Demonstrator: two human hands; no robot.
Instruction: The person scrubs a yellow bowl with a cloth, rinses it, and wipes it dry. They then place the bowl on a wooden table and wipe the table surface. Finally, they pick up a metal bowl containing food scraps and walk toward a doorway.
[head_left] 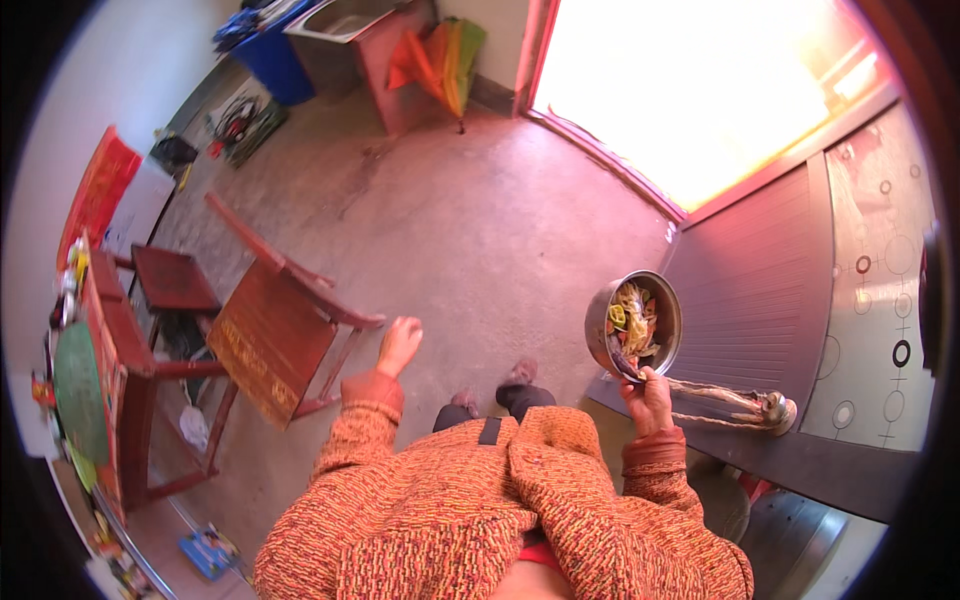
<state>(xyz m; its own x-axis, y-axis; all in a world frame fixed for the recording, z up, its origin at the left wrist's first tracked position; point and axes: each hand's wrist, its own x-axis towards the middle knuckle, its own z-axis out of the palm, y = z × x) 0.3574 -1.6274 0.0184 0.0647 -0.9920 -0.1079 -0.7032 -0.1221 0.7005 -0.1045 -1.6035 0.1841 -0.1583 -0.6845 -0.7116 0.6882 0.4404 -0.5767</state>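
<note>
On the right, my right hand (650,400) grips the near edge of a round metal pot (598,330). Pale, leafy vegetable scraps (640,320) lie inside it, with a yellow-green piece and some orange and purple bits among them. The pot is tilted so that its opening faces up and to the right. My left hand (400,345) hangs in the air with its fingers loosely curled in, and nothing shows in it. Just left of that hand is the back of a wooden chair (265,340), apart from it.
A dark table (750,290) stands at right, with pale twisted cords (725,405) and a round metal piece on it. A bright doorway (690,90) opens at far right. Ahead are a sink (345,20), a blue bin (270,65) and a colourful umbrella (440,65). A cluttered table (125,345) is left.
</note>
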